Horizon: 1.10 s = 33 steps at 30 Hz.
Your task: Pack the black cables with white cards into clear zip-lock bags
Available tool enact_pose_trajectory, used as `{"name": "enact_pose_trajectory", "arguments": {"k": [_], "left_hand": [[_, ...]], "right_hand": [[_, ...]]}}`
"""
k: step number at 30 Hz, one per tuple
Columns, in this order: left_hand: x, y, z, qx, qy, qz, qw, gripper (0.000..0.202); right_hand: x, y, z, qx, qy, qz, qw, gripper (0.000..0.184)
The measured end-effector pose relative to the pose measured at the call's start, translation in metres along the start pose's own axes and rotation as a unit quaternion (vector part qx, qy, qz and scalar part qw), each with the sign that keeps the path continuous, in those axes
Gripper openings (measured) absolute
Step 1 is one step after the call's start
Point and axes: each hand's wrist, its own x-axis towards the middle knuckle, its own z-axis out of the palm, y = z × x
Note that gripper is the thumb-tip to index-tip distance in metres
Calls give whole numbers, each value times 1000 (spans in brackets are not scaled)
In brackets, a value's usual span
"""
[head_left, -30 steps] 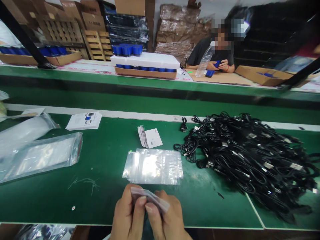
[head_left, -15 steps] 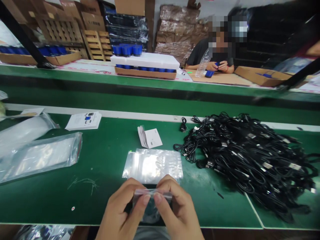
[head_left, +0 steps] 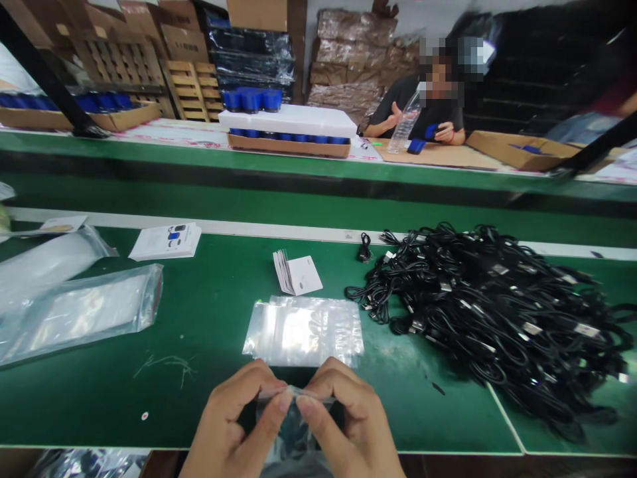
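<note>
At the front edge of the green table, my left hand (head_left: 243, 418) and my right hand (head_left: 343, 418) both pinch the top edge of a small clear plastic bag (head_left: 292, 435). The thumbs sit close together at the middle of the bag's mouth, which peaks a little between them. Something dark shows through the film, but I cannot make out what it is. Just beyond my fingers lies a stack of flat clear zip bags (head_left: 306, 328). Behind that stack, a folded white leaflet (head_left: 304, 274) stands partly open.
A large heap of black USB cables (head_left: 488, 318) covers the right side, with one coiled cable (head_left: 365, 247) apart from it. Larger plastic bags (head_left: 94, 309) and a pile of printed booklets (head_left: 166, 240) lie left. Across the raised shelf, a person (head_left: 418, 109) handles blue parts.
Both hands have dropped slightly, and the bag's mouth now bends up to a peak between the thumbs. Across the table, the other person's one hand has lifted away from the blue part.
</note>
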Motion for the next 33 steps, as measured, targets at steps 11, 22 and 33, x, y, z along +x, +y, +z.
{"name": "enact_pose_trajectory", "arguments": {"k": [11, 22, 33], "left_hand": [[6, -15, -8, 77, -18, 142, 987, 12], [5, -17, -5, 75, -18, 183, 980, 12], [12, -18, -15, 139, -17, 288, 948, 6]], "right_hand": [[7, -1, -16, -77, -34, -49, 995, 13], [7, -1, -12, -77, -54, -43, 995, 11], [9, 6, -16, -35, -57, -30, 997, 10]]}}
